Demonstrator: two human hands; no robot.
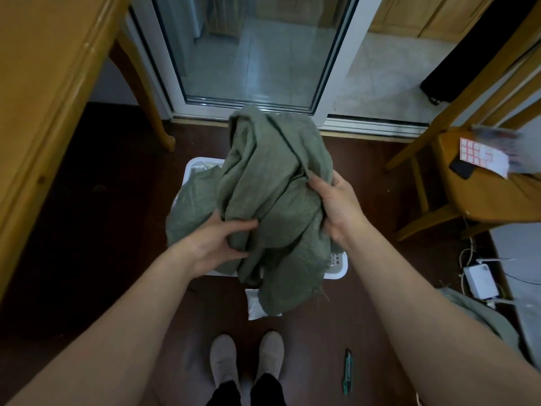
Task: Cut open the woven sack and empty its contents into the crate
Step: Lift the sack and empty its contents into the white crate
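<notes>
Woven sack hangs bunched and crumpled between your two hands, directly over the white crate on the dark floor; its lower folds drape across the crate's rim and cover most of the opening. Your left hand has thumb and fingers curled round a thick fold low on the near side. Your right hand grips the cloth higher on the right edge, fingers dug into the gathers.

Judging by how it slumps and creases, the sack is soft, limp and now light, with little or nothing left inside, though the folds hide that. Something pale shows in the crate's far left corner. A small white packet lies on the floor just outside the near rim, under the sack's frayed hem.

The weave looks slick and loose-threaded, so a pinch on a single layer is likely to slip. Take whole handfuls near the closed bottom seam if you can find it, and shake with the cut mouth pointing down into the crate. The green utility knife lies on the floor by your right foot, well apart from both hands.
</notes>
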